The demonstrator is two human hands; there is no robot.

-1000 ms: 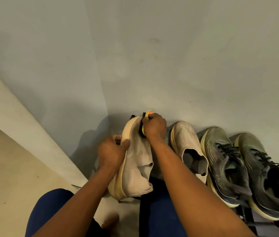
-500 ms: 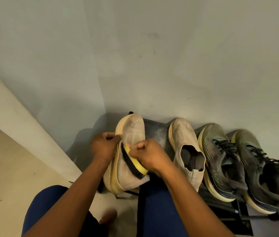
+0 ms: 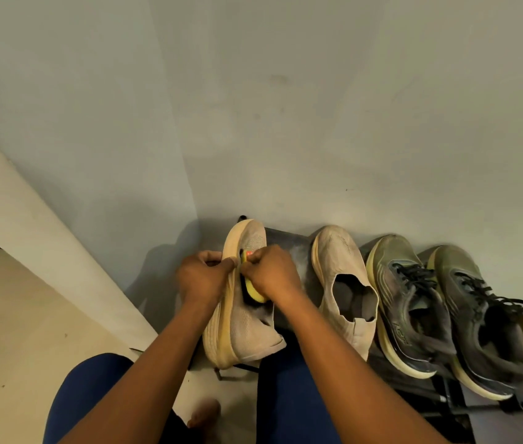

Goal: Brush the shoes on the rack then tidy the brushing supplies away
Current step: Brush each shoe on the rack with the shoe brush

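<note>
The left hand (image 3: 204, 280) grips the beige knit slip-on shoe (image 3: 242, 312) tipped on its side, steadying the upper for the yellow, black-bristled brush (image 3: 251, 289) clutched in the right hand (image 3: 269, 274). Its mate sits right on the black rack (image 3: 289, 245) — wall close behind, open floor left.

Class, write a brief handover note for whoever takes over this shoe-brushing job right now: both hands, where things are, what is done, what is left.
Left hand grips the beige shoe, tilted on its side at the rack's left end.
Right hand holds the yellow brush, bristles against that shoe's upper.
The second beige shoe and two grey laced shoes sit on the rack.
Done: brushing under way on the first shoe.
Left: the other shoes, as far as can be told, then tidying the supplies away.
</note>
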